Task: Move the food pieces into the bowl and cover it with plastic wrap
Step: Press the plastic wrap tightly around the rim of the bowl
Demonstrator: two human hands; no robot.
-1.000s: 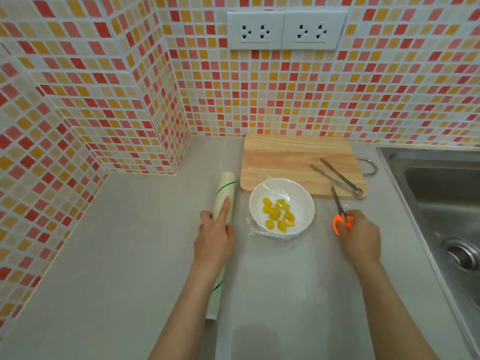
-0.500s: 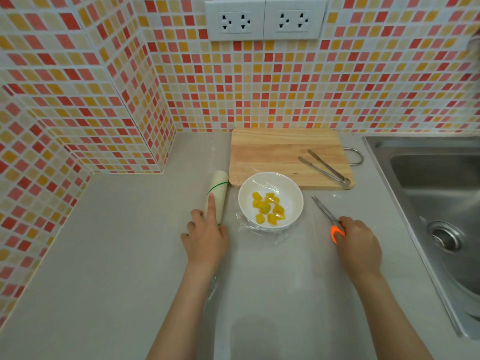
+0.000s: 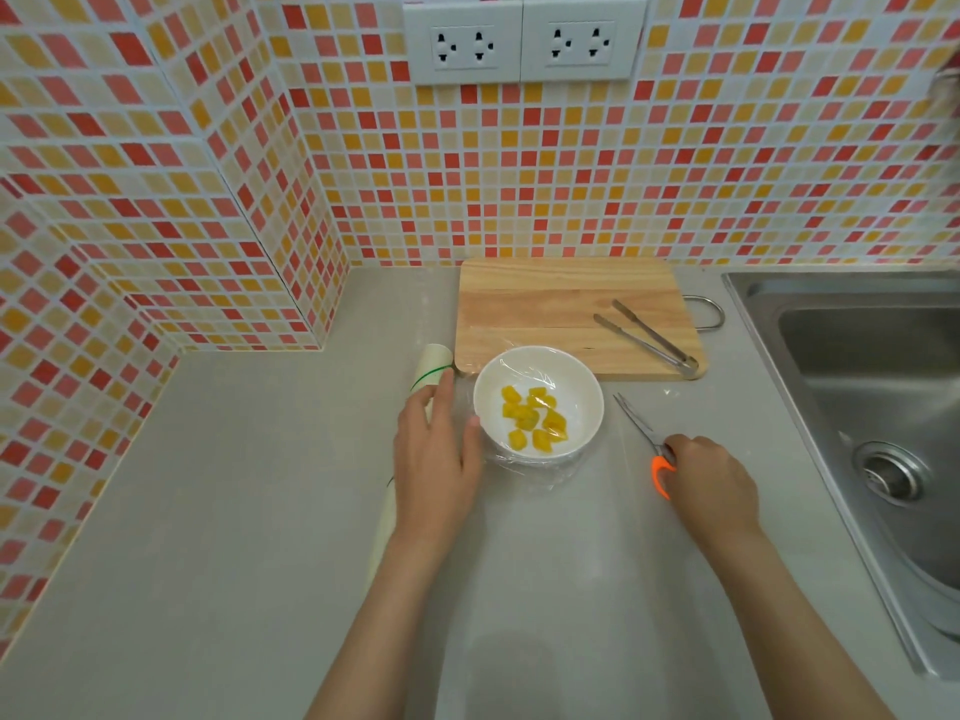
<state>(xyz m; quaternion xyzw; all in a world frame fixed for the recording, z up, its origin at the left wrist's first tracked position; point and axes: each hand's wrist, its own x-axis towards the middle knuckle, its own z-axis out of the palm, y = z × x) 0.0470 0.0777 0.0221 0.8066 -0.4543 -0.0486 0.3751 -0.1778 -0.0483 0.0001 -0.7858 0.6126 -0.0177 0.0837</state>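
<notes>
Head view, grey table [image 3: 260, 511], tiled corner.

White bowl [image 3: 537, 400] sits on table just in front of wooden cutting board [image 3: 566, 314], touching or overlapping its near edge. Yellow food pieces [image 3: 535, 420] inside bowl, approx. 7–8, clustered centre/right. Plastic wrap [image 3: 524, 363] stretched over bowl top, glare visible; loose film bunched under bowl's near side on table.

L hand [image 3: 436, 459] lies palm down betw. wrap roll [image 3: 428, 374] and bowl. Fingers [image 3: 441, 402] extended, nearly flat, loosely together, resting along roll's near part; roll runs under hand and wrist toward viewer. Thumb tip touches or just beside bowl's left rim. Not wrapped round anything, more pressing than gripping.

R hand [image 3: 711, 483] on table right of bowl, well apart from it. Fingers curled closed on orange handles of scissors [image 3: 644, 433]; blades point away toward board, tips slightly parted, lying low at table.

Metal tongs [image 3: 649, 335] lie on board's right part. Sink [image 3: 872, 407] at far right. Two wall sockets [image 3: 522, 41] above.
</notes>
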